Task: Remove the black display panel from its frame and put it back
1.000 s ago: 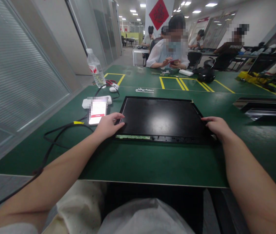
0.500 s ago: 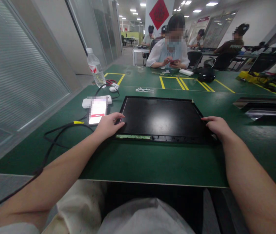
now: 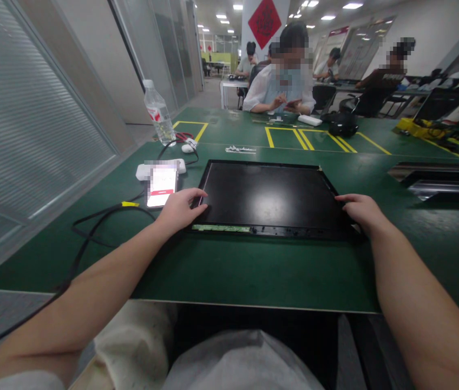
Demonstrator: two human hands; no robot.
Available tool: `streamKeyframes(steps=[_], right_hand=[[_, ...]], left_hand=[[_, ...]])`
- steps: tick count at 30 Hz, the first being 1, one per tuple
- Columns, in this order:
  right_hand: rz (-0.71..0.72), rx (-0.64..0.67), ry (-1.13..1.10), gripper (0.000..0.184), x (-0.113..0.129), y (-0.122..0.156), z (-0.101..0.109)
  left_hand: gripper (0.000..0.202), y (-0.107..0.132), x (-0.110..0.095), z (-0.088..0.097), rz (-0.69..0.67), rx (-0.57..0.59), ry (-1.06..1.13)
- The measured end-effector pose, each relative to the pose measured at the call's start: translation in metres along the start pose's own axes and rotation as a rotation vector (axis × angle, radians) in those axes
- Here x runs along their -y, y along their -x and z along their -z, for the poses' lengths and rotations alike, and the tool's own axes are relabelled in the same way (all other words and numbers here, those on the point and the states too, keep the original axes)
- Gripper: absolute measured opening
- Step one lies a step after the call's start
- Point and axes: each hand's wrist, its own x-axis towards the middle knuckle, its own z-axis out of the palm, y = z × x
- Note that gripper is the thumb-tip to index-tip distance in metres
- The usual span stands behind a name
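A black flat display panel [image 3: 270,195] lies face up on the green table [image 3: 254,276], with a green circuit strip [image 3: 221,228] along the left part of its near edge. My left hand [image 3: 181,208] grips the panel's left edge, thumb and fingers around the frame. On the opposite side my right hand [image 3: 361,211] holds the right edge, fingertips on the rim and the rest of the fingers partly hidden. Close beyond my left hand lies a phone [image 3: 163,184] with a lit screen, against a white power strip [image 3: 144,171].
A water bottle [image 3: 159,114] stands back left beside cables. Black cable [image 3: 87,238] loops on the left. Metal strips [image 3: 436,181] lie at right. Small white pieces [image 3: 241,149] lie behind the panel. Across the table a person [image 3: 280,86] handles a phone; a black object [image 3: 343,124] lies nearby.
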Motion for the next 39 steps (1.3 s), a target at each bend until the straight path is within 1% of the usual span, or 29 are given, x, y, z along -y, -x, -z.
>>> streamKeyframes(steps=[7, 11, 14, 17, 19, 24, 28, 34, 39], right_hand=[[-0.012, 0.001, 0.036, 0.048, 0.003, 0.001, 0.002], [0.0, -0.001, 0.052, 0.049, 0.004, 0.002, 0.002], [-0.011, -0.004, 0.043, 0.051, 0.003, 0.001, 0.001], [-0.021, -0.01, 0.024, 0.052, 0.0, -0.001, -0.001], [-0.02, -0.01, 0.007, 0.051, -0.002, -0.003, -0.001], [-0.043, 0.005, -0.027, 0.052, -0.005, -0.005, -0.001], [-0.034, 0.009, -0.045, 0.05, -0.006, -0.007, -0.001], [-0.049, 0.024, -0.067, 0.045, -0.007, -0.009, 0.0], [-0.063, 0.026, -0.089, 0.044, -0.006, -0.009, -0.001]], left_hand=[[0.036, -0.001, -0.004, 0.005, -0.083, 0.045, 0.022], [0.043, -0.002, -0.002, 0.009, -0.207, 0.108, 0.023], [0.048, -0.003, 0.001, 0.011, -0.303, 0.188, 0.053], [0.045, -0.004, 0.003, 0.012, -0.39, 0.253, 0.086], [0.041, -0.005, 0.003, 0.013, -0.421, 0.258, 0.094], [0.039, -0.006, 0.004, 0.013, -0.462, 0.252, 0.086], [0.041, -0.009, 0.003, 0.014, -0.484, 0.271, 0.071], [0.039, -0.007, 0.002, 0.016, -0.458, 0.307, 0.028], [0.038, -0.005, 0.001, 0.016, -0.465, 0.299, 0.026]])
